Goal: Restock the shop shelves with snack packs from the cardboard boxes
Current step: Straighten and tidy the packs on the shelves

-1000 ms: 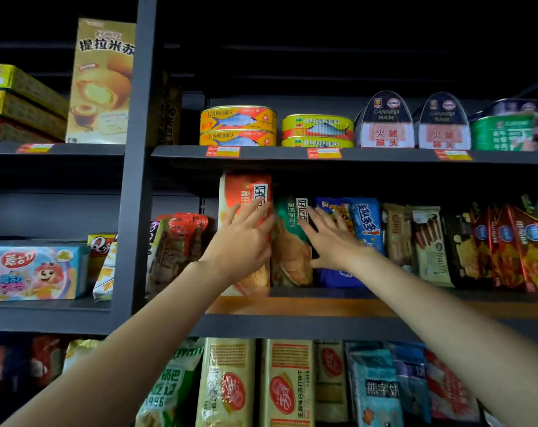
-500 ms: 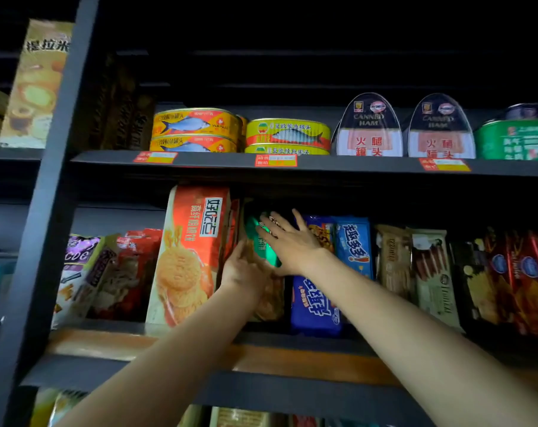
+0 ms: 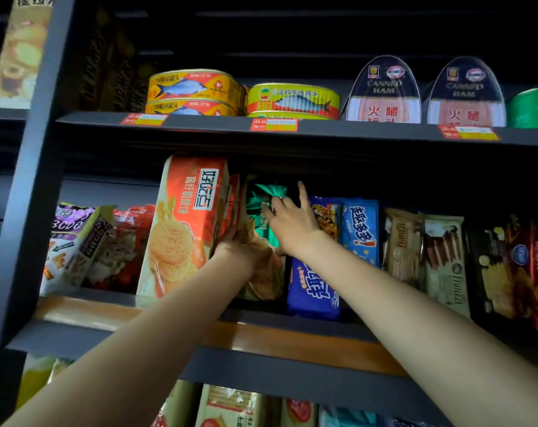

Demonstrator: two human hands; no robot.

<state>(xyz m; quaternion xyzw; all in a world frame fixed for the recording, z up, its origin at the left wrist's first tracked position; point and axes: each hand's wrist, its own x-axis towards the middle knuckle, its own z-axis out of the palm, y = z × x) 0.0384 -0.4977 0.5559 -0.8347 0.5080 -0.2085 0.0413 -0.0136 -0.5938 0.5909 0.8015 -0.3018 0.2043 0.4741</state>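
Both hands are deep in the middle shelf [image 3: 292, 337], at the centre of the frame, working a green pack [image 3: 263, 208] into the narrow slot between the orange box [image 3: 184, 223] on its left and the blue packs [image 3: 358, 229] on its right.

The right hand [image 3: 292, 226] lies against the upper front of the green pack, index finger raised toward the shelf above, the other fingers loosely bent over the crinkled top; whether they pinch the foil or only press it, I cannot tell. The left hand [image 3: 240, 251] is wedged low between the orange box and the pack; its fingers are hidden behind the wrapper, so their state cannot be read.

Risks from here, as I judge them:
- The slot looks tight. A hard push could crumple the soft pack or crush what is inside.
- The orange box leans left already. The left hand pressing against it could tip it further onto the slumped bags [image 3: 76, 241] at the left of the frame.
- The lower blue pack [image 3: 312, 288] stands at the front edge of the shelf, under the right forearm. A brush of that arm on withdrawal could knock it off.
- If the green pack is left standing proud of its neighbours, it may slide forward once both hands let go.
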